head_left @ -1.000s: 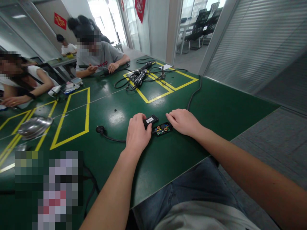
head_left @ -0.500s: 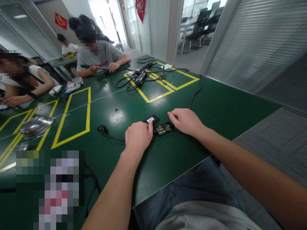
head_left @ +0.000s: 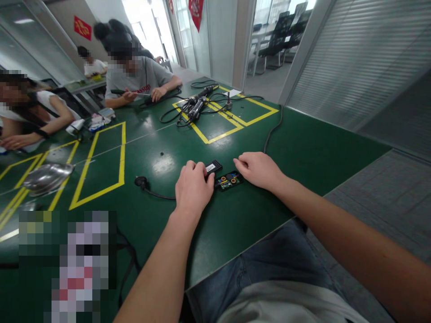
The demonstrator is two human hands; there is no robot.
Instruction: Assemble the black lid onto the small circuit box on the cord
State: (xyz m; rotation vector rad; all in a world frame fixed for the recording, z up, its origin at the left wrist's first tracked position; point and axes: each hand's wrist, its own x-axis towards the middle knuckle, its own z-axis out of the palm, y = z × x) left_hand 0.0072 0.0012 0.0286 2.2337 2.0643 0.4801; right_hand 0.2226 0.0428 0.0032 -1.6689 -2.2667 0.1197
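My left hand (head_left: 192,187) is bent over the left end of a black plastic case cover (head_left: 213,166) with a white label, its thumb and forefinger at that end. The other fingertips are hidden. Beside the cover lies the open lower half of a power adapter (head_left: 229,181), its circuit board with copper-wound coils facing up. My right hand (head_left: 257,169) is closed at the adapter's right end, fingers curled round the black cord (head_left: 273,128) there. A second cord runs from under my left hand to a black plug (head_left: 141,182) on the table.
Electric screwdrivers (head_left: 198,105) with tangled cables and a small metal stand (head_left: 229,102) lie farther back, among yellow tape outlines (head_left: 123,152). A shiny metal dish (head_left: 49,177) is at left. Two people sit across the green table (head_left: 303,139); another is farther off.
My left hand's forefinger has lifted out of its curl and moved up to the cover's left end. My right hand stays where it was. The view has shifted slightly.
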